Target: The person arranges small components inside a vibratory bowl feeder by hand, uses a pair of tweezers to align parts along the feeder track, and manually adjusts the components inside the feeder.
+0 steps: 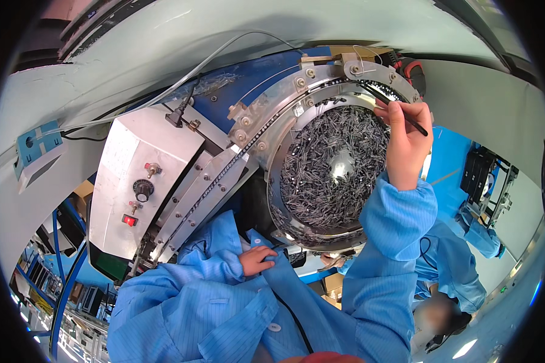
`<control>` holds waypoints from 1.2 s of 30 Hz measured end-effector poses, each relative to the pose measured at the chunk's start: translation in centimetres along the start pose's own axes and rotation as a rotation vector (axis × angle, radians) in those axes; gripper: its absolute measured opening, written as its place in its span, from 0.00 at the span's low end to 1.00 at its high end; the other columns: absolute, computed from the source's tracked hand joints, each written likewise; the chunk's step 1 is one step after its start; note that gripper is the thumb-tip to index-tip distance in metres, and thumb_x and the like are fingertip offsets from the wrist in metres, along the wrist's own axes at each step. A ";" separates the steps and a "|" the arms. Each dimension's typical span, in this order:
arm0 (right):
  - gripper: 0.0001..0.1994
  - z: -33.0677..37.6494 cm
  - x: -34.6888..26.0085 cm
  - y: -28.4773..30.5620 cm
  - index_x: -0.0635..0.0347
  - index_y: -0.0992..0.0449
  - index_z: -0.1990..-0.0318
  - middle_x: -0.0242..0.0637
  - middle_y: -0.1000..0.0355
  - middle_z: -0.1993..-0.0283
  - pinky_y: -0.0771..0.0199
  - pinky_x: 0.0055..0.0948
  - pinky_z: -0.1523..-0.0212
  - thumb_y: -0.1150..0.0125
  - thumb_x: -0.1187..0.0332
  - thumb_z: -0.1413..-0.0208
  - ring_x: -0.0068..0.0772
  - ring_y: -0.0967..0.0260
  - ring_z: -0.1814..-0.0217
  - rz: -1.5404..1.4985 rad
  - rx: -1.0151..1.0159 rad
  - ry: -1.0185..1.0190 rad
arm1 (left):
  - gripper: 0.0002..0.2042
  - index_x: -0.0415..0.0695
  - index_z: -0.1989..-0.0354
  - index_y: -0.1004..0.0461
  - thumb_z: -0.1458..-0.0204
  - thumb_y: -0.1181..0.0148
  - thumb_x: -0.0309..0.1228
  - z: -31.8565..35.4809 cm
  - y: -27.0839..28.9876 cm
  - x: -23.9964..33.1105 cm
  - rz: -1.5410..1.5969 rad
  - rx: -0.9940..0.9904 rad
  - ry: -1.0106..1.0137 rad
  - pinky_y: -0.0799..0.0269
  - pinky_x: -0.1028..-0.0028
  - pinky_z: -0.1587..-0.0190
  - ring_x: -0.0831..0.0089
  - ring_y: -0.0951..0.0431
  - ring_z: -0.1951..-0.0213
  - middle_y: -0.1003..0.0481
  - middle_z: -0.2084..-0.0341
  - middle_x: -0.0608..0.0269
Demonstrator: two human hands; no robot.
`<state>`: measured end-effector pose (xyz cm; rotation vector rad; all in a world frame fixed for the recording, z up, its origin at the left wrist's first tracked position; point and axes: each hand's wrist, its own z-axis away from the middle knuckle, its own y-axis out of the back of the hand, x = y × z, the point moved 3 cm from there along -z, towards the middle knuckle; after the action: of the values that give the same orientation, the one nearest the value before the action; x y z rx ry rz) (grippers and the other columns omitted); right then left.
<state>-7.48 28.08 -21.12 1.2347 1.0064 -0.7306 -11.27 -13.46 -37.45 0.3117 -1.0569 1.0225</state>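
My right hand (407, 142) is raised over the right rim of a round metal vibratory feeder bowl (275, 199). Pinched in its fingers is a pair of slim black tweezers (376, 93), whose tip reaches the track along the bowl's far edge. A heap of small dark parts with thin metallic leads (321, 163) fills the bowl. More such parts line up in the straight track (215, 181) running down to the left. My left hand (257, 261) rests against my blue coat, left of the bowl, holding nothing, its fingers loosely extended.
Left of the track stands a white control box (142, 163) with a knob, toggle switches and a lit red switch. A blue and white power socket (39, 148) with a cable sits at the far left. A co-worker in blue (451, 260) is at the lower right.
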 end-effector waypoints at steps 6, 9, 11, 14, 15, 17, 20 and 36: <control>0.05 0.1 -0.3 -0.8 0.65 0.36 0.68 0.45 0.28 0.68 0.30 0.21 0.62 0.47 0.75 0.47 0.32 0.27 0.66 -0.007 -0.010 -0.008 | 0.17 0.45 0.50 0.36 0.48 0.52 0.38 0.0 0.0 -0.1 0.011 0.004 0.013 0.44 0.70 0.49 0.62 0.35 0.56 0.35 0.56 0.58; 0.05 0.2 -0.6 -0.9 0.65 0.36 0.68 0.45 0.28 0.68 0.29 0.21 0.62 0.47 0.74 0.47 0.32 0.27 0.67 -0.017 -0.010 -0.015 | 0.17 0.45 0.50 0.36 0.47 0.52 0.38 0.1 0.0 -0.2 0.019 0.005 0.024 0.43 0.70 0.50 0.63 0.35 0.57 0.35 0.57 0.58; 0.05 0.2 -0.7 -0.8 0.65 0.36 0.69 0.42 0.29 0.70 0.30 0.20 0.64 0.46 0.75 0.48 0.29 0.28 0.68 -0.016 0.023 -0.008 | 0.17 0.45 0.50 0.36 0.47 0.52 0.38 0.1 0.1 -0.2 0.022 0.005 0.022 0.42 0.70 0.50 0.63 0.34 0.57 0.35 0.57 0.58; 0.04 0.3 -0.9 -0.5 0.65 0.35 0.70 0.39 0.30 0.72 0.31 0.20 0.66 0.46 0.76 0.49 0.27 0.29 0.70 -0.015 0.055 -0.001 | 0.17 0.45 0.50 0.36 0.47 0.52 0.37 0.2 0.2 -0.2 0.025 0.004 0.021 0.42 0.70 0.51 0.64 0.34 0.58 0.34 0.58 0.58; 0.04 0.3 -0.9 -0.2 0.65 0.36 0.70 0.40 0.29 0.72 0.31 0.20 0.66 0.46 0.76 0.49 0.28 0.28 0.69 -0.009 0.057 0.010 | 0.17 0.45 0.50 0.36 0.47 0.52 0.37 0.2 0.2 -0.1 0.021 0.004 0.019 0.42 0.70 0.51 0.64 0.34 0.58 0.34 0.58 0.58; 0.05 0.3 -0.8 0.5 0.64 0.37 0.71 0.42 0.29 0.72 0.30 0.21 0.65 0.47 0.75 0.47 0.30 0.28 0.69 0.002 0.060 0.033 | 0.17 0.45 0.50 0.36 0.47 0.52 0.37 0.3 0.2 0.0 0.014 0.004 0.016 0.41 0.70 0.52 0.64 0.34 0.59 0.34 0.58 0.58; 0.05 0.5 -0.8 0.5 0.64 0.37 0.72 0.41 0.30 0.73 0.29 0.21 0.66 0.48 0.75 0.47 0.30 0.28 0.70 0.020 0.060 0.027 | 0.17 0.45 0.50 0.36 0.47 0.52 0.37 0.4 0.0 -0.1 0.014 0.007 0.008 0.41 0.71 0.52 0.64 0.34 0.59 0.34 0.59 0.58; 0.07 0.7 -0.5 0.7 0.62 0.38 0.74 0.38 0.31 0.76 0.31 0.20 0.69 0.49 0.74 0.47 0.28 0.29 0.72 0.157 -0.001 -0.031 | 0.17 0.44 0.51 0.36 0.48 0.50 0.35 0.9 -0.9 -0.3 0.036 0.021 -0.018 0.40 0.72 0.54 0.65 0.33 0.60 0.33 0.60 0.58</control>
<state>-6.99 27.54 -20.33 1.2824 0.8738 -0.6251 -11.04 -14.71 -37.05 0.3204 -1.0725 1.0657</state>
